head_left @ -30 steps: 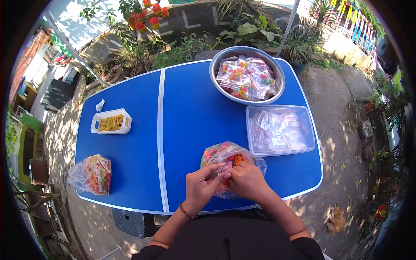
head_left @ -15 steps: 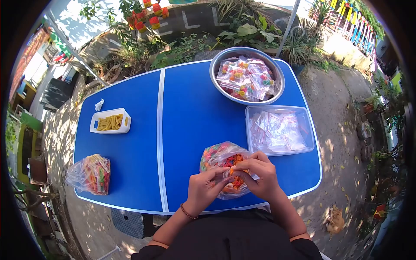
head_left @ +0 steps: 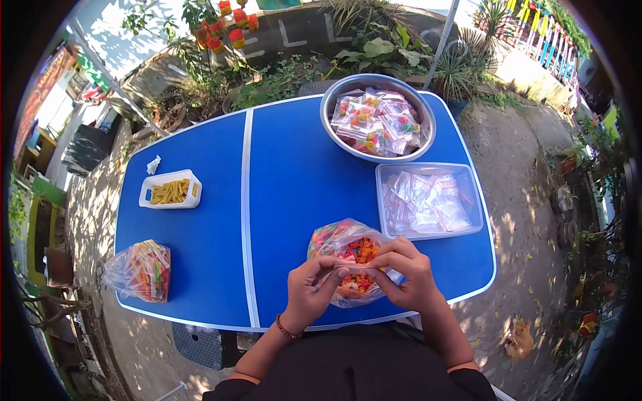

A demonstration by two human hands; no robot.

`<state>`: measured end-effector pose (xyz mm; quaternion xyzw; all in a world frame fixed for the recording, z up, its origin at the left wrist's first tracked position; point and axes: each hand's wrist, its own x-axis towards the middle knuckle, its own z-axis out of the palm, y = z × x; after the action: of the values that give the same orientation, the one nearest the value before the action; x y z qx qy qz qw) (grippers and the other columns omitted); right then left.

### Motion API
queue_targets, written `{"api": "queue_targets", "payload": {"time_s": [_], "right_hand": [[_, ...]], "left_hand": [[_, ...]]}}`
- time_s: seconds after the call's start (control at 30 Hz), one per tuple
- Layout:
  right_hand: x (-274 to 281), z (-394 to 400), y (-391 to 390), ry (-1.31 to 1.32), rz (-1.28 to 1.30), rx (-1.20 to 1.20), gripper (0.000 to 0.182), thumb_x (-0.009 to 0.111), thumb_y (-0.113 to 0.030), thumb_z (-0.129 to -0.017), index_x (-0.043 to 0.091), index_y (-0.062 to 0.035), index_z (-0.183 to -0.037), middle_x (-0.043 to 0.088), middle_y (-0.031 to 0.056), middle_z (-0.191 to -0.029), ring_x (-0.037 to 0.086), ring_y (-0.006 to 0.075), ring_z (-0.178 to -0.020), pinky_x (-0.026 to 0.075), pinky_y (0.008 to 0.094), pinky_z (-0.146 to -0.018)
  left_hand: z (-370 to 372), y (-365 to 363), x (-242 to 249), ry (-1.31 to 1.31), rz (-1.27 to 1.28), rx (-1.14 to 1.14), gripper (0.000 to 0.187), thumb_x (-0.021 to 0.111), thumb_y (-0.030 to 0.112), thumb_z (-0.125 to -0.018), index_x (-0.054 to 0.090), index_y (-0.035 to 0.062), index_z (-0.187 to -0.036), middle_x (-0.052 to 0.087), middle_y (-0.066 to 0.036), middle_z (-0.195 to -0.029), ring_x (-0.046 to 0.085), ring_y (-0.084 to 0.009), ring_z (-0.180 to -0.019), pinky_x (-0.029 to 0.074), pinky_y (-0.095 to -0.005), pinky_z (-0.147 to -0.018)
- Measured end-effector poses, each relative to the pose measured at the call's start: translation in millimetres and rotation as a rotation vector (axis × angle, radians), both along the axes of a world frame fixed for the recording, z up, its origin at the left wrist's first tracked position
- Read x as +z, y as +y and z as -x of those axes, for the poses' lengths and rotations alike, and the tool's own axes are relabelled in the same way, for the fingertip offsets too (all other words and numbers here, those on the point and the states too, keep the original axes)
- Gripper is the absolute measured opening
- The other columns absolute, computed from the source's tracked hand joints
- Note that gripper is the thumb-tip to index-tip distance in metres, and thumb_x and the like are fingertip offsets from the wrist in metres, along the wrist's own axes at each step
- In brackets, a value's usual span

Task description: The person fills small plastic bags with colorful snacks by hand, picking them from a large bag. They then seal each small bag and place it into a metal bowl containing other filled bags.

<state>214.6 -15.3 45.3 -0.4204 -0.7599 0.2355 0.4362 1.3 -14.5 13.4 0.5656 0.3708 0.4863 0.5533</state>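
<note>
My left hand (head_left: 311,289) and my right hand (head_left: 408,275) are both closed in a thumb-and-finger pinch. Between them a small clear zip bag (head_left: 357,268) is stretched by its top edge, one end in each hand; what is inside it I cannot make out. Just beneath lies a large clear plastic bag (head_left: 329,236), its mouth open. Small orange, red and blue pieces (head_left: 363,250) show in that opening, partly hidden by my fingers. A beaded bracelet (head_left: 287,327) circles my left wrist.
A metal bowl (head_left: 326,128) holds several filled packets. Nearer stands a clear plastic box (head_left: 379,207) of flat zip bags (head_left: 428,200). Left on the blue table (head_left: 200,260) are a white basket (head_left: 175,204) of yellowish sticks, a crumpled tissue (head_left: 154,164) and a bag of colourful pieces (head_left: 148,271).
My hands have moved slightly apart, and the small zip bag now stretches between them. The orange pieces beneath show more. The view has shifted a little.
</note>
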Motion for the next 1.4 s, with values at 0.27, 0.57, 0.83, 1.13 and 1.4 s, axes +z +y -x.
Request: {"api": "queue_targets", "payload": {"time_s": [0.27,0.57,0.83,1.13,1.4], "right_hand": [[5,2,-5,-0.021,-0.074,0.022,0.016,0.076,0.002,-0.072,0.064,-0.0015,-0.081,0.063,0.0102,-0.082,0.060,0.0261,-0.076,0.049,0.0342,-0.067],[10,10,-17,-0.125,-0.116,0.009,0.018,0.074,-0.001,-0.075,0.063,-0.0014,-0.089,0.060,0.0112,-0.086,0.059,0.0293,-0.080,0.052,0.0395,-0.075],[17,8,-25,-0.204,-0.111,-0.043,0.014,0.074,-0.001,-0.077,0.065,-0.0038,-0.087,0.057,0.0098,-0.082,0.058,0.0285,-0.078,0.051,0.0382,-0.072],[31,2,-23,-0.211,-0.086,-0.088,0.014,0.072,-0.001,-0.079,0.069,-0.0046,-0.092,0.063,0.0087,-0.086,0.062,0.0274,-0.078,0.053,0.0377,-0.070],[21,-16,5,-0.110,-0.013,-0.047,0.019,0.070,0.001,-0.080,0.070,-0.0012,-0.099,0.066,0.0117,-0.090,0.069,0.0288,-0.082,0.057,0.0368,-0.071]], "left_hand": [[-3,4,4,0.369,-0.468,0.111,0.006,0.074,0.007,-0.086,0.071,0.0052,-0.090,0.073,-0.008,-0.101,0.068,-0.0252,-0.100,0.051,-0.0361,-0.089],[-10,-2,13,0.420,-0.500,0.061,0.004,0.073,0.008,-0.087,0.070,0.0065,-0.087,0.073,-0.006,-0.097,0.066,-0.0231,-0.096,0.047,-0.0348,-0.090],[-8,-1,14,0.454,-0.587,0.055,0.012,0.083,0.009,-0.077,0.074,0.0097,-0.084,0.074,-0.002,-0.090,0.067,-0.0168,-0.089,0.044,-0.0319,-0.084],[-6,8,14,0.344,-0.510,0.003,0.017,0.085,0.010,-0.074,0.079,0.0098,-0.089,0.078,-0.003,-0.093,0.068,-0.0142,-0.085,0.044,-0.0293,-0.082],[-17,32,19,0.356,-0.524,0.089,0.020,0.084,0.007,-0.075,0.079,0.0066,-0.095,0.076,-0.008,-0.102,0.069,-0.0173,-0.093,0.050,-0.0308,-0.080]]}}
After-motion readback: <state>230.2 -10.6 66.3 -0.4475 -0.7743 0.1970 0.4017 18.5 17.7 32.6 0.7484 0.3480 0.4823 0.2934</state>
